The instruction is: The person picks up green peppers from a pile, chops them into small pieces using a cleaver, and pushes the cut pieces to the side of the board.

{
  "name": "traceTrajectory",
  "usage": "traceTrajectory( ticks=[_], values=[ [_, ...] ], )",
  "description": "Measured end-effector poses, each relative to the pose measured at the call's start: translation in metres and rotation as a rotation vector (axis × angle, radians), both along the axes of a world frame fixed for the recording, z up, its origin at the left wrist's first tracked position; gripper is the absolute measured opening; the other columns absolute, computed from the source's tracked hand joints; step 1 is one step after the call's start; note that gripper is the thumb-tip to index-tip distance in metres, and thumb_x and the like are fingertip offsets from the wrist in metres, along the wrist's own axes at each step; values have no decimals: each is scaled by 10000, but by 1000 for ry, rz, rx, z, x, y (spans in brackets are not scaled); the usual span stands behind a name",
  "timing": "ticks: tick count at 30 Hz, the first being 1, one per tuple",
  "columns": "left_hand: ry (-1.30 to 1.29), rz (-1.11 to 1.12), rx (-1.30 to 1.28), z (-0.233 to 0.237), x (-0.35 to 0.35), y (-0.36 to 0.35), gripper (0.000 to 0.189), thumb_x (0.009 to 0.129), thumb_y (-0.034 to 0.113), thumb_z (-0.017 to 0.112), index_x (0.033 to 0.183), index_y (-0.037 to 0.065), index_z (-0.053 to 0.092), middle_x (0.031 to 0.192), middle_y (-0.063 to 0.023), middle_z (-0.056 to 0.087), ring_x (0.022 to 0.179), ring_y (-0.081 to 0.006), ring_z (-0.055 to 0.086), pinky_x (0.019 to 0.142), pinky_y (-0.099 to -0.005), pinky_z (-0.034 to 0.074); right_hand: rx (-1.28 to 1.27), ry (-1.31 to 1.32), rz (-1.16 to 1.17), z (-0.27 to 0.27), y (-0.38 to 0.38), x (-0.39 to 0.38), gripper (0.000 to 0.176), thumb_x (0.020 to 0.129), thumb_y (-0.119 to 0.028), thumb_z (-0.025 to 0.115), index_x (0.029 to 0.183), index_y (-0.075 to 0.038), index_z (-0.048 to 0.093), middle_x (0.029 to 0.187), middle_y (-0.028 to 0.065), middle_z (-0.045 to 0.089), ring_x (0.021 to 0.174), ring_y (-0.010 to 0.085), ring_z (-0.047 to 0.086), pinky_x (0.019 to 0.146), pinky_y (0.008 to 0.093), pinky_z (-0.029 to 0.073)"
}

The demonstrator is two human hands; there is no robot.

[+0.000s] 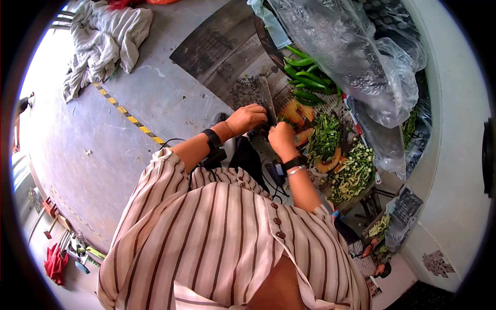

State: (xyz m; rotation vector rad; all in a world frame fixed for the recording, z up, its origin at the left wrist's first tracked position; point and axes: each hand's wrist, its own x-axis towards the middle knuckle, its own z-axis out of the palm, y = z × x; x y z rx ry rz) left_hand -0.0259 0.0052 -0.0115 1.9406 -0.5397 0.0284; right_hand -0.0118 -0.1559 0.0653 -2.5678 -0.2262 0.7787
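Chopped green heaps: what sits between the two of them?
A curved orange slice lies between the upper heap and the lower heap, as the head view shows.

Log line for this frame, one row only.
left hand: grips knife | right hand: curled beside blade, by chopped greens | nearby: green peppers, plastic bag

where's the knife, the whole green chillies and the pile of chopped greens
knife (267,97): head view, on the flat of the blade
whole green chillies (306,78): head view, on the middle of the heap
chopped greens (325,135): head view, on the centre of the pile
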Motion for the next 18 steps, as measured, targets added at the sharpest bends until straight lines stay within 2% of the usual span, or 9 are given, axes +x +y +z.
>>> traceTrajectory(
  ticks=[4,6,7,8,10,12,14,18],
  values=[
    [-77,8,16,-1,-5,-2,117,733,53,622,850,54,615,935,-79,570,895,-277,539,765,-355,464,-28,27,-37,-9,-1,1,225,761,-75,585,654,121,557,639,293,549,653,426,573,555,431,447],
    [-24,8,10,5,-1,1,125,739,56,622,864,57,621,952,-82,572,898,-279,538,770,-357,465,50,64,-187,-21,-6,5,259,768,-111,595,661,120,555,620,297,535,645,433,568,553,433,440],
    [-13,7,13,5,-2,1,130,744,53,618,874,60,624,960,-80,573,900,-281,538,773,-361,465,117,282,-390,-7,-4,9,288,765,-141,604,655,119,550,603,308,508,641,451,552,558,445,433],
    [-12,10,12,5,-3,0,130,744,53,618,874,60,624,960,-80,573,900,-281,538,773,-361,465,115,283,-388,-11,-9,6,288,765,-141,604,655,119,550,603,308,508,641,451,552,558,445,433],
    [-32,24,-11,4,-2,1,130,743,48,614,873,57,617,952,-78,571,900,-279,539,778,-361,466,90,46,-239,-14,-12,4,295,764,-146,604,640,115,546,597,308,501,629,455,545,557,444,431],
    [2,51,-6,2,-2,0,125,744,46,611,869,53,611,947,-79,569,903,-277,538,781,-357,464,62,49,-203,0,-14,0,286,762,-134,599,616,107,550,594,302,507,630,447,551,557,444,428],
    [34,74,-6,1,-4,-4,121,745,45,608,866,50,606,941,-79,568,906,-276,537,784,-354,461,15,-42,-40,21,-8,-3,268,761,-125,597,619,99,558,604,293,519,649,437,556,569,446,435],
    [0,70,3,-2,-5,-2,103,742,45,605,844,47,595,918,-75,561,899,-266,533,773,-342,456,1,8,5,18,-9,-7,270,767,-116,596,646,119,542,640,310,517,689,444,558,567,449,426]
  ],
)
